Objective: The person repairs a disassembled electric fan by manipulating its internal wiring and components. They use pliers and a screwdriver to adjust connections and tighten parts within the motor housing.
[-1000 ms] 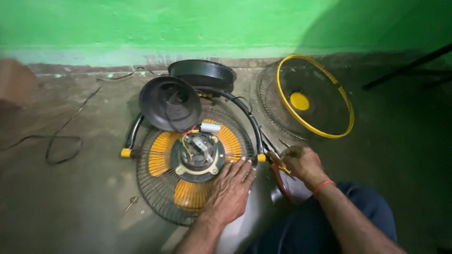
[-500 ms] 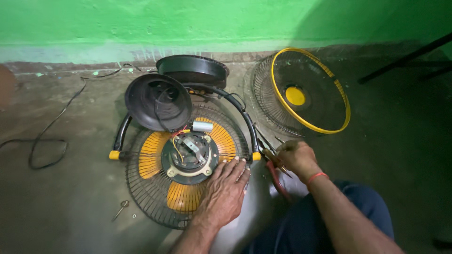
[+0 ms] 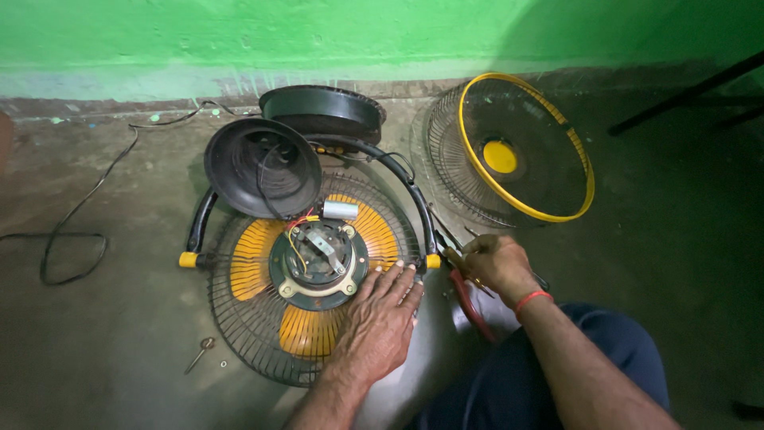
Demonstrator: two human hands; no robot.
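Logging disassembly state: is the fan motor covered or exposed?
Exposed: the motor shows bare wires, and the black cover lies detached beside it.

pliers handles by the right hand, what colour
Red, seen in the head view: the pliers lie under the right hand.

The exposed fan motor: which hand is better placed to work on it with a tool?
Probably the right hand: it already grips red-handled pliers beside the motor. The left hand lies flat on the wire guard, steadying it.
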